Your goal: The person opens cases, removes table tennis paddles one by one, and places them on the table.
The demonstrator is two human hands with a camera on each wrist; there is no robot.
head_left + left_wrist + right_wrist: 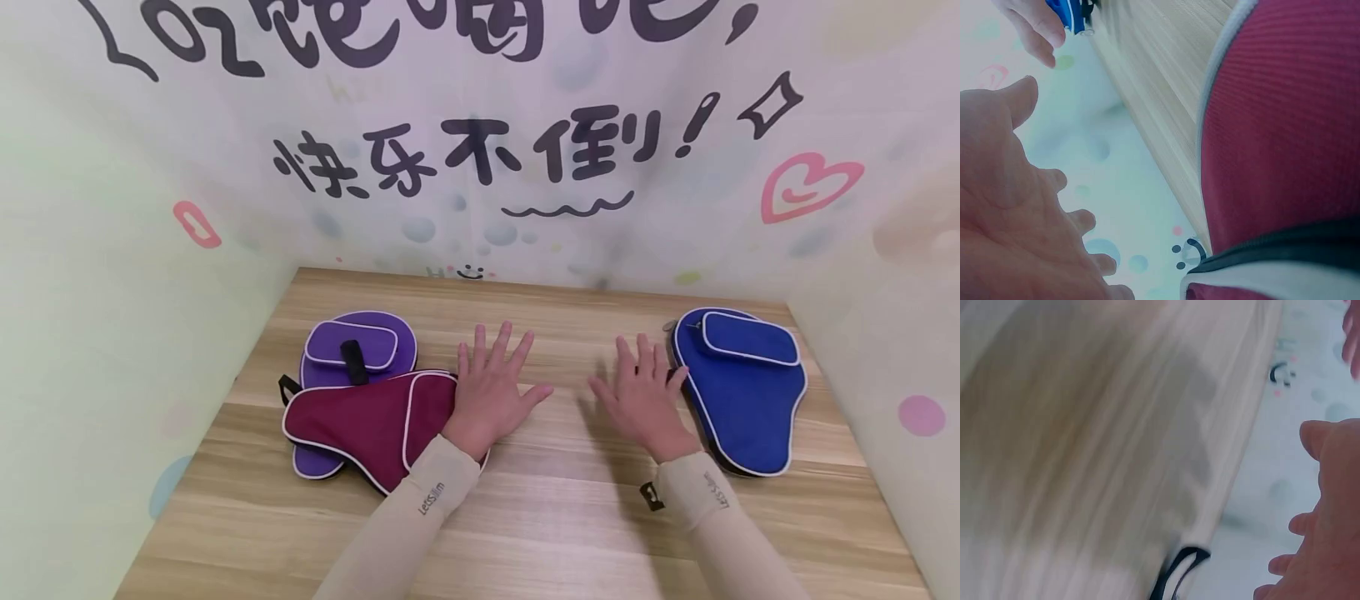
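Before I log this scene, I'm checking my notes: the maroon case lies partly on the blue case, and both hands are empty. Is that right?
Not quite: the head view shows the maroon case lying partly on the purple case, not the blue case. The rest stands.

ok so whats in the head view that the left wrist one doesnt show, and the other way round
Only the head view: the purple case lying partly under the maroon one, the large black lettering and both pale sleeves.

Only the left wrist view: the palm side of the left hand.

Both: the maroon case, the right hand, the wooden tabletop, the small smiley mark and the blue case, just a sliver from the wrist.
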